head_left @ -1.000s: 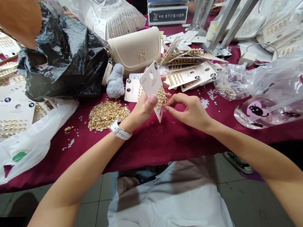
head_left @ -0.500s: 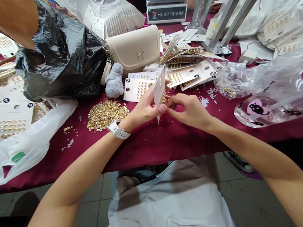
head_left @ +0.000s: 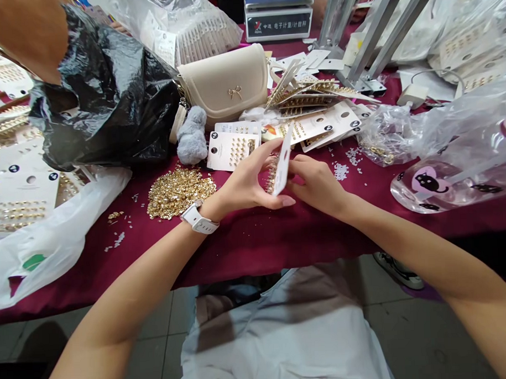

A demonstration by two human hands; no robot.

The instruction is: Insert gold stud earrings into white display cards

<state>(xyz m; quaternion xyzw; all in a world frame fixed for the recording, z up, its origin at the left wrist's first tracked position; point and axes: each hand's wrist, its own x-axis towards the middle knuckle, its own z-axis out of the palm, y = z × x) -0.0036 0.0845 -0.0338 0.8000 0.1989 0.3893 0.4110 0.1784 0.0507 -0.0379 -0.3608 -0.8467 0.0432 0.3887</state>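
Observation:
A white earring card [head_left: 282,166] stands on edge between my hands, gold studs facing left and its plain back turned right. My left hand [head_left: 246,181], with a white watch on the wrist, curves around the card, thumb below and fingers at its upper part. My right hand [head_left: 319,184] has its fingers bent and closed at the card's right side; their tips are partly hidden behind it. Beside my left wrist lies a heap of small gold pieces [head_left: 180,192]. Another card of gold studs [head_left: 233,150] lies just beyond my left hand.
A cream handbag [head_left: 224,82] with a grey plush charm [head_left: 192,136] stands behind. Stacked earring cards [head_left: 313,126] lie to its right. A black plastic bag [head_left: 109,100] is at left, a clear bottle [head_left: 452,185] at right. Metal posts and a scale [head_left: 279,24] stand farther back.
The earring card has shifted right and down and turned, so its studs now face left. My left fingers have spread wider around it, and my right fingers have moved behind its right side.

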